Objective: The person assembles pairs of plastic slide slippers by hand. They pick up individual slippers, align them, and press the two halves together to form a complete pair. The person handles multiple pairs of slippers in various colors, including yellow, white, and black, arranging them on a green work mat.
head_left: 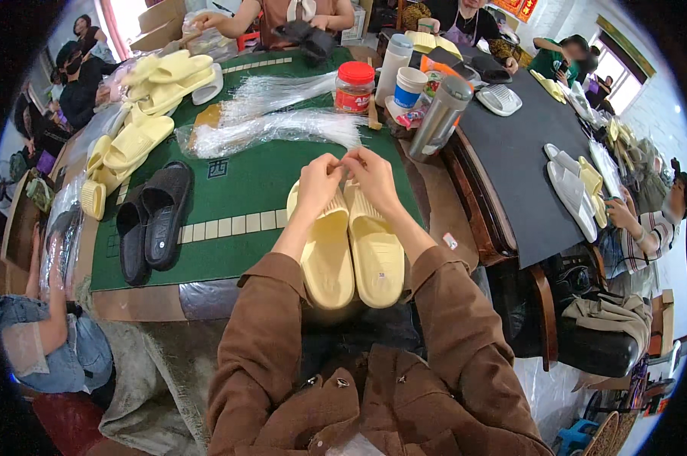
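A pair of pale yellow slide slippers (328,262) lies side by side at the table's near edge, heels toward me. Over their ribbed straps my left hand (318,182) and my right hand (371,178) come together, fingers closed in a pinch. Whatever thin thing they pinch is too small to make out. Just beyond my hands lies a bundle of thin white plastic strips (271,133) in a clear bag, with another white bundle (275,95) behind it. A pair of black slippers (165,216) rests left of the yellow pair.
More yellow slippers (138,140) are heaped at the left. A red-lidded jar (354,87), a paper cup (409,89) and a steel flask (442,118) stand beyond my right hand. A dark table (503,175) adjoins on the right. Other people sit around, one handling black slippers opposite.
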A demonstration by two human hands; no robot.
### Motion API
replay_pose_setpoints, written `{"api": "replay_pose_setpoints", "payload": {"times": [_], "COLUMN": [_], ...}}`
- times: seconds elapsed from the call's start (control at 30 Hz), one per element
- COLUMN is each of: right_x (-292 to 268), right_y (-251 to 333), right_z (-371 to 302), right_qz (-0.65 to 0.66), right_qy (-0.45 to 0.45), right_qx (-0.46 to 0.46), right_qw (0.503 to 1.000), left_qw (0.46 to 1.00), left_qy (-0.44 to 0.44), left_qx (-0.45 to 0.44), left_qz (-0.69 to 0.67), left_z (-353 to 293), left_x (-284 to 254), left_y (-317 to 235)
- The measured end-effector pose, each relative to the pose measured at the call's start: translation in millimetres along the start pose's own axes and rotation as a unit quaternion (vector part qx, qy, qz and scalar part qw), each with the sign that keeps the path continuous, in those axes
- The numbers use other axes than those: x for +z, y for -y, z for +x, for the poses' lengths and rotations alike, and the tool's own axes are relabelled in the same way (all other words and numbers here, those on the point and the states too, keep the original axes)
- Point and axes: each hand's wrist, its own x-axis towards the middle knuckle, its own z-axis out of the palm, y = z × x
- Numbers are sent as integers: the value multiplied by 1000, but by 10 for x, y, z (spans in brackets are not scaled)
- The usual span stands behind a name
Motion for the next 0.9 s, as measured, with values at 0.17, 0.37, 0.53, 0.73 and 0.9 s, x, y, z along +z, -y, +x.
{"api": "replay_pose_setpoints", "payload": {"times": [0.17, 0.37, 0.53, 0.73, 0.9], "right_x": [-54, -68, -34, -33, -23], "right_y": [-82, -239, -257, -269, -249], "right_z": [-25, -11, -7, -15, -18], "right_qz": [119, 260, 270, 267, 245], "right_qy": [65, 104, 76, 89, 91], "right_qx": [93, 136, 136, 125, 137], "right_qw": [986, 950, 950, 951, 956], "left_qw": [997, 997, 996, 996, 996], "left_qy": [4, -29, -54, -69, -71], "left_qx": [-27, -35, 2, 16, 21], "left_qz": [-72, -68, -71, -50, -47], "left_z": [-145, -189, -220, -238, -231], "left_x": [-83, -66, -14, 11, 19], "left_y": [-18, -41, -2, -12, 23]}}
